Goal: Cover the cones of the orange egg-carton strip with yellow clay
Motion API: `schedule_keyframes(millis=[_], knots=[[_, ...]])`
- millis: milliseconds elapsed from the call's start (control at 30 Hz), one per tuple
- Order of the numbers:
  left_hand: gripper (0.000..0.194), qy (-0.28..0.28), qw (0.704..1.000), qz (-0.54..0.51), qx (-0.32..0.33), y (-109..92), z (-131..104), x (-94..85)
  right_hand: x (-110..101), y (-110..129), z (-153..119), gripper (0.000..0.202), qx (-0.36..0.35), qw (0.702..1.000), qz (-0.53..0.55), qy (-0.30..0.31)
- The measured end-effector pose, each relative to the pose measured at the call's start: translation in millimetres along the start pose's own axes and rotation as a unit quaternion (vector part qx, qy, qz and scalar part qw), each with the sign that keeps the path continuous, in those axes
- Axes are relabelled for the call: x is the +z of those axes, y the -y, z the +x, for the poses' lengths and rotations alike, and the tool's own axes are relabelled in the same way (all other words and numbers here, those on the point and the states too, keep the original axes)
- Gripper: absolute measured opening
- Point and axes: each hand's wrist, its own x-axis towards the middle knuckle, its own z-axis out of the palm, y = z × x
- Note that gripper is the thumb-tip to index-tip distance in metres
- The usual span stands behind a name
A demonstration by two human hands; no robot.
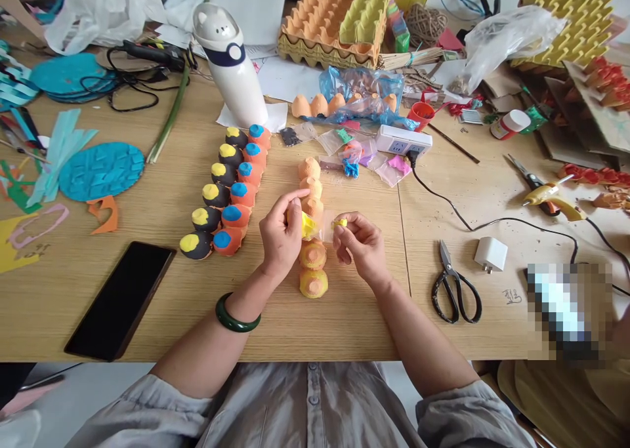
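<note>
My left hand is closed on a small clear plastic bag with soft yellow clay in it. Between the thumb and fingers of my right hand is a small bit of yellow clay. Below both hands, an orange egg-carton strip stands cups up on the table. Its two nearest cups have yellow around their orange tips; the middle ones are partly hidden. Left of it are a black strip with yellow tips and an orange strip with blue tips.
A phone lies front left. To the right are scissors, a white charger and a glue gun. Behind the strip stand a power strip with a trailing cord, and a white bottle. Egg trays are stacked farther back.
</note>
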Motion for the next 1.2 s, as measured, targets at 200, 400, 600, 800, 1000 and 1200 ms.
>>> schedule_keyframes(millis=[200,400,600,800,1000,1200], knots=[[0.030,-0.021,1.000,0.015,-0.004,3.2,3.1,0.0,-5.3,-1.5,5.4,0.038,-0.030,0.998,0.055,-0.001],[0.028,-0.019,1.000,-0.002,-0.012,4.2,2.7,0.4,-8.5,-2.0,13.3,0.044,0.009,0.996,0.076,-0.053],[0.027,-0.017,1.000,-0.005,-0.015,5.6,2.4,0.4,-10.8,-1.8,15.7,0.044,0.018,0.993,0.101,-0.060],[0.027,-0.002,1.000,0.007,-0.010,5.8,1.5,0.2,-15.2,-0.8,16.9,0.043,0.057,0.990,0.120,-0.038],[0.028,0.009,1.000,0.013,-0.011,4.8,0.9,-0.4,-16.3,-0.7,18.6,0.046,0.083,0.989,0.121,-0.035],[0.027,-0.003,1.000,0.003,-0.015,4.0,2.2,-1.2,-15.9,5.1,17.5,0.050,0.056,0.992,0.112,-0.011]])
